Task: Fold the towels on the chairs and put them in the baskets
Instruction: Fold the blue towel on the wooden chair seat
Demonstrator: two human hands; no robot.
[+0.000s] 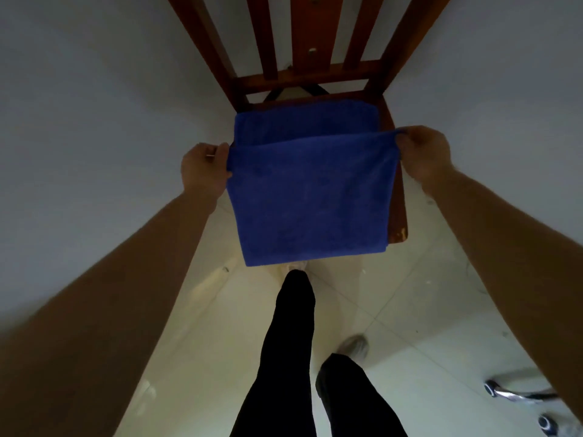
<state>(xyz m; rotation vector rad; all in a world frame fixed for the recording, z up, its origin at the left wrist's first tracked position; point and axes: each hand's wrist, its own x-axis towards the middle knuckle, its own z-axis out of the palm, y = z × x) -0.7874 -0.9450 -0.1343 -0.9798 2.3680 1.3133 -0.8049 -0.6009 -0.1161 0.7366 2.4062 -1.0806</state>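
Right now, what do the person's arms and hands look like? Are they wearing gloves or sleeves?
No gloves, and no sleeves in view: the left arm and right arm are bare to the picture's edge. The left hand has what looks like a small shiny ring on one finger. The right hand wears nothing that shows.

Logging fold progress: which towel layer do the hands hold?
The nearer, upper layer, pinched at both corners by left hand and right hand; the far layer lies on the chair.
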